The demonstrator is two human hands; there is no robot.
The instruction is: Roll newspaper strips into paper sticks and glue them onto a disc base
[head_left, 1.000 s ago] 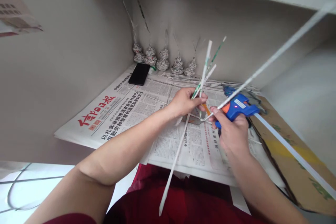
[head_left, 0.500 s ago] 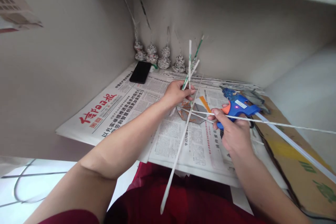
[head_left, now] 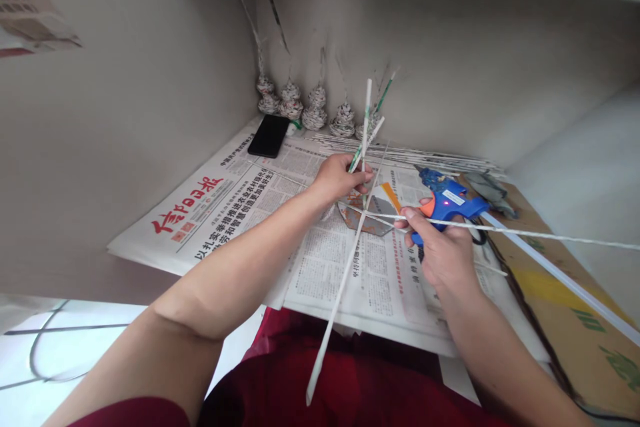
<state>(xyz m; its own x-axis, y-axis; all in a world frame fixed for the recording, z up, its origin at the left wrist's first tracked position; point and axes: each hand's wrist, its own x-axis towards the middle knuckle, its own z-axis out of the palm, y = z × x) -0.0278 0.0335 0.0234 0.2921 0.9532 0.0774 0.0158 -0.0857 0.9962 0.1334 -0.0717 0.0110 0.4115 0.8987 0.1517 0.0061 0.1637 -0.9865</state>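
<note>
Several rolled paper sticks (head_left: 334, 313) cross at one spot above a grey, rust-marked plate (head_left: 380, 227). My left hand (head_left: 341, 177) is closed around them, pinching green-and-white upper ends near the crossing. My right hand (head_left: 447, 250) grips a blue glue gun (head_left: 450, 202) with an orange part near its nozzle. Between that hand's thumb and fingers runs a white paper stick (head_left: 540, 233), stretching from the crossing out to the right edge. A yellow-orange strip (head_left: 391, 196) shows beside the plate. My fingers partly hide the gun's handle.
Newspaper (head_left: 235, 220) covers the table. At the back stand several woven paper gourds (head_left: 315, 110), with a black phone (head_left: 269, 135) in front. A bundle of paper sticks (head_left: 425, 159) lies along the wall. Cardboard (head_left: 565, 320) and a grey cloth (head_left: 493, 193) are on the right.
The view has shifted slightly. Both hands keep the same holds, and the glue gun and crossed sticks have barely moved.
</note>
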